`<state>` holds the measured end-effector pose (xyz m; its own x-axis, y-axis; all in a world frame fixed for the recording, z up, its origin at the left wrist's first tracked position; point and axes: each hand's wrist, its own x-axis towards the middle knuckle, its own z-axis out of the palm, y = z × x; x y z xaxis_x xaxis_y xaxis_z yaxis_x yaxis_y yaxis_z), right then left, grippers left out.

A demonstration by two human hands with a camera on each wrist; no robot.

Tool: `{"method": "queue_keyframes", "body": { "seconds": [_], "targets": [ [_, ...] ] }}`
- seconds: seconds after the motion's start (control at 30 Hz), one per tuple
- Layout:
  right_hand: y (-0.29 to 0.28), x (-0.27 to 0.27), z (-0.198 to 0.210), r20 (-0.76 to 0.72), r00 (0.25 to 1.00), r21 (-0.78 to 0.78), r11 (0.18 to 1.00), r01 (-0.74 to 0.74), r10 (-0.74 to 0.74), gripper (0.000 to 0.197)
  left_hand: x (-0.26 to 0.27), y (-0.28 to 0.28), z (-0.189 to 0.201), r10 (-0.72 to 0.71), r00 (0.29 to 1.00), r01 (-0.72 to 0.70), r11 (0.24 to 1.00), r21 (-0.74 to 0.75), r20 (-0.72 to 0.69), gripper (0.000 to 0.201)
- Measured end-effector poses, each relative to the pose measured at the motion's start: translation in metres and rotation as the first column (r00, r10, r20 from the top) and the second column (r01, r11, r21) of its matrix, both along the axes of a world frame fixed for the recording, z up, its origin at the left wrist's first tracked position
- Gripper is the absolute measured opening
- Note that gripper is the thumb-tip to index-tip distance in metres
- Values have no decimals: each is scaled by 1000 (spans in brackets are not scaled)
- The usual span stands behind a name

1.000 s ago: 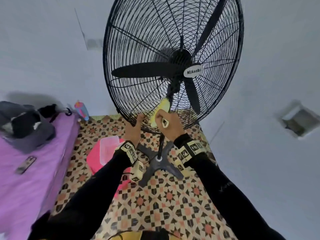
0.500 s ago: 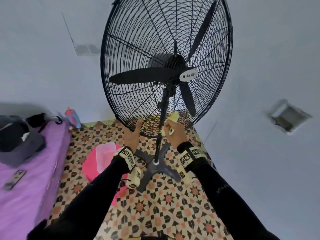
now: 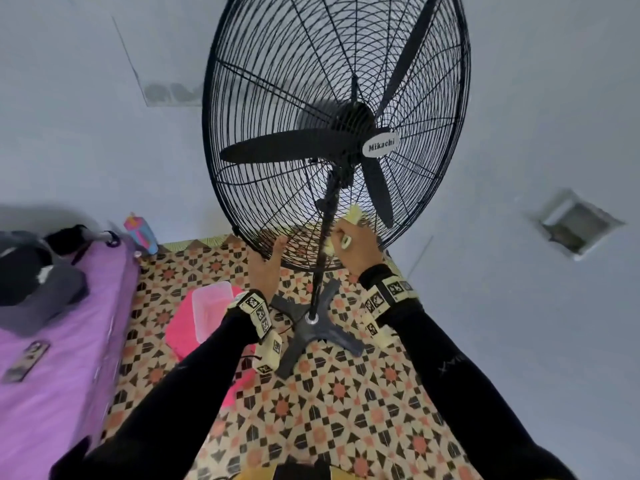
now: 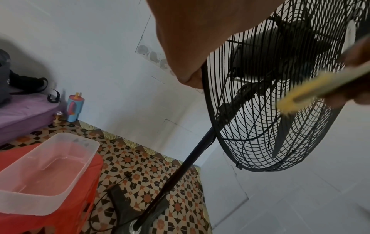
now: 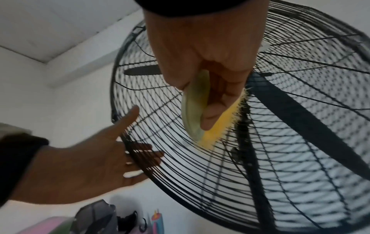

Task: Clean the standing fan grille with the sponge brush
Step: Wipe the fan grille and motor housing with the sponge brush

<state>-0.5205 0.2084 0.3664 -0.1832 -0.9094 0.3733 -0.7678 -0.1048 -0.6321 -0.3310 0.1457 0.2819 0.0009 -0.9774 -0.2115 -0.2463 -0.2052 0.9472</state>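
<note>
The black standing fan grille [image 3: 332, 133] rises on its pole from the patterned floor [image 3: 329, 410], close to the purple bed [image 3: 52, 358] and a clear tub [image 4: 50, 174] on a red stool [image 4: 88, 197]. My left hand [image 5: 84, 166] is spread flat, fingers straight against the grille's lower rim. My right hand [image 5: 204, 52] grips the sponge brush [image 5: 197, 110] (yellow bristles touching the lower wires, beside the pole).
</note>
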Motion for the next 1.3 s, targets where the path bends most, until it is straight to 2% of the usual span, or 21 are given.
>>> {"method": "queue_keyframes", "body": {
  "seconds": [0.07, 0.13, 0.23, 0.3, 0.4, 0.47, 0.53, 0.63, 0.73, 0.83, 0.87, 0.93, 1.0, 1.07, 1.13, 1.23, 1.3],
  "targets": [
    [3, 15, 16, -4, 987, -89, 983, -158, 159, 19, -1, 0, -1, 16, 1000, -16, 1000, 10, 2, 141],
    [2, 22, 18, 8, 976, -164, 963, -212, 216, 21, 1, -1, 1, 27, 1000, -27, 999, 24, -9, 139],
    [-4, 7, 1, 28, 997, -34, 997, -75, 76, 22, 6, 2, 13, 12, 999, -12, 1000, -10, -43, 132],
    [-3, -1, -8, -17, 1000, 40, 999, 4, -3, 14, 7, 4, 16, -3, 999, 1, 999, -45, -55, 126],
    [3, 9, 8, 44, 994, -20, 995, -101, 102, 8, 7, 0, 12, 22, 999, -22, 1000, -22, -34, 131],
    [10, 20, 23, 95, 985, -118, 984, -132, 143, 26, 8, -4, 5, 21, 999, -22, 999, -28, -46, 132],
    [9, 24, 25, 139, 988, -150, 987, -52, 73, 45, 8, -8, 0, 6, 999, -8, 999, -32, -51, 131],
    [0, 12, 11, 259, 951, 6, 985, 172, -167, 63, 10, -9, -1, 34, 999, -34, 999, -25, -5, 119],
    [-5, -2, 15, 307, 906, 141, 956, 258, -290, 75, 13, -6, 12, 57, 998, -57, 997, -55, -7, 121],
    [-9, -4, 29, 263, 917, 59, 954, 295, -300, 66, 9, 3, 18, 0, 1000, 1, 998, -66, 3, 105],
    [-10, 0, 35, 235, 918, 49, 947, 316, -319, 65, 9, 3, 18, -10, 1000, 8, 997, -71, -23, 106],
    [-11, 10, 43, 204, 925, 51, 947, 316, -320, 66, 9, 3, 18, -15, 997, 8, 996, -85, -76, 121],
    [-9, 19, 48, 198, 961, -51, 977, 206, -192, 62, 10, 3, 18, -15, 996, 6, 994, -109, -88, 124],
    [-7, 15, 47, 212, 970, -108, 983, 146, -121, 59, 11, 3, 18, -28, 994, 12, 989, -146, -106, 114],
    [-7, 4, 43, 205, 960, -77, 975, 210, -191, 59, 13, 4, 17, -43, 996, 29, 987, -161, -82, 112],
    [-10, -2, 40, 177, 930, 37, 946, 321, -323, 64, 12, 3, 16, -55, 997, 49, 993, -106, -52, 121],
    [-11, 2, 43, 176, 953, 1, 968, 252, -249, 63, 9, 4, 16, -22, 997, 16, 997, -79, -75, 117]
  ]
}}
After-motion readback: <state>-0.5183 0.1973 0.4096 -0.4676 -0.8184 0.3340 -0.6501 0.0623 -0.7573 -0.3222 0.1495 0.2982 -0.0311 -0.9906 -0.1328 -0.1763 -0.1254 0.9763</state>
